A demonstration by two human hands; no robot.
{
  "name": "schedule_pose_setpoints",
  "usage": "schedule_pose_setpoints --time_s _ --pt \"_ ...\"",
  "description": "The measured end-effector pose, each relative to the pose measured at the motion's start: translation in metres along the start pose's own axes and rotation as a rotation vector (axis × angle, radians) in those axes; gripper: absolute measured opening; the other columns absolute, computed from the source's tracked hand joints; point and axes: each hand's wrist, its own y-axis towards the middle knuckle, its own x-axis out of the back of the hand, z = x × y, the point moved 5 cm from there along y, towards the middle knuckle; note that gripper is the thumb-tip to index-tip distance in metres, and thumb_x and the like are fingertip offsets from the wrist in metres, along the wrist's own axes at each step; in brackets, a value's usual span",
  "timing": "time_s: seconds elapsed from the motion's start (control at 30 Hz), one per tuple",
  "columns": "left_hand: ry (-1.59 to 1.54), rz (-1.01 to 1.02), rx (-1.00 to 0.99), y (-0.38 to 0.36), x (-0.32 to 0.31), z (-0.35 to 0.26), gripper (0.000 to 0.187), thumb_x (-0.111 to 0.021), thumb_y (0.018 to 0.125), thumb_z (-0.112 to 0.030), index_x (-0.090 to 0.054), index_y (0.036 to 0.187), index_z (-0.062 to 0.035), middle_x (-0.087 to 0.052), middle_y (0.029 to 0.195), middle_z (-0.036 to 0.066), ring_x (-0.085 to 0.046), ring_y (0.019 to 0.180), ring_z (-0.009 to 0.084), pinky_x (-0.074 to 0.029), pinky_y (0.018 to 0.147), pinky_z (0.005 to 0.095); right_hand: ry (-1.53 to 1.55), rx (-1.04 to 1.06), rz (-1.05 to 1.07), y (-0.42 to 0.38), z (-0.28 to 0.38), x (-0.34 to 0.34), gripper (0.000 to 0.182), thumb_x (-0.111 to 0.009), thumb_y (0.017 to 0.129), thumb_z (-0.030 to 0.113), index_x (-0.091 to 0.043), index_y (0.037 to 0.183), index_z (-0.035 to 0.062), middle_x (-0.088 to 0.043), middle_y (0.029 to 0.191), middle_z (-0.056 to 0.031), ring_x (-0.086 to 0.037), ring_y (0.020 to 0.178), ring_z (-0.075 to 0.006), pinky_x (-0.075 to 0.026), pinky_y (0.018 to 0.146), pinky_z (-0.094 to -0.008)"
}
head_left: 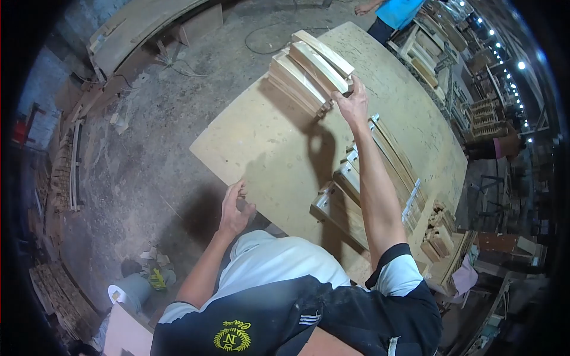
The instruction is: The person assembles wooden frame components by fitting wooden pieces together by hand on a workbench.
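The wooden stack (312,67) was clamped at its right end by the right hand (352,102); at the table's (237,136) near-left edge, the left hand (236,212) was held, thumb and fingers apart.

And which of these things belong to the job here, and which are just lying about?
Likely the job:
wooden strips at the right hand
worktable beneath
wooden pieces beside the right forearm

Probably lying about:
pink cloth
white-ended roll
boards at lower left

Wood pieces (400,163) partly behind right forearm (382,196) — blue-shirted person (399,12) cropped.
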Motion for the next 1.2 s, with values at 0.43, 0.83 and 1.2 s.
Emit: schedule_pose_setpoints --time_s 0.43,0.83,1.2 --pt "-0.236 0.022 -0.071 0.084 -0.065 -0.034 0.043 -0.054 0.102 -0.031 -0.059 0.125 0.0046 -0.068 0.103 0.011 -0.063 0.089 0.0145 -0.050 0.079 0.0290 1.143 -0.294 0.351 -0.224 -0.031 0.098 0.066 -0.079 0.075 0.028 -0.054 0.128 -0.0034 -0.065 0.111 -0.0069 -0.062 0.100 -0.0158 -0.048 0.094 -0.0315" --pt "-0.523 0.543 -0.007 0.125 -0.207 -0.171 0.052 -0.045 0.103 -0.044 -0.058 0.130 -0.0013 -0.071 0.099 0.010 -0.066 0.092 0.0182 -0.049 0.085 0.0316 1.030 -0.317 0.246 -0.295 -0.064 0.119 0.080 -0.084 0.072 0.017 -0.044 0.138 -0.0018 -0.058 0.128 -0.0124 -0.057 0.116 -0.0232 -0.047 0.099 -0.0351" --pt "-0.499 0.437 -0.148 0.114 -0.234 -0.192 0.039 -0.067 0.094 -0.038 -0.061 0.101 -0.0005 -0.064 0.076 0.002 -0.057 0.065 0.0064 -0.047 0.055 0.0228 0.370 0.012 0.123 -0.293 -0.065 0.055 0.055 -0.082 0.075 0.017 -0.054 0.120 0.0002 -0.067 0.100 -0.0169 -0.067 0.090 -0.0308 -0.053 0.080 -0.0399"
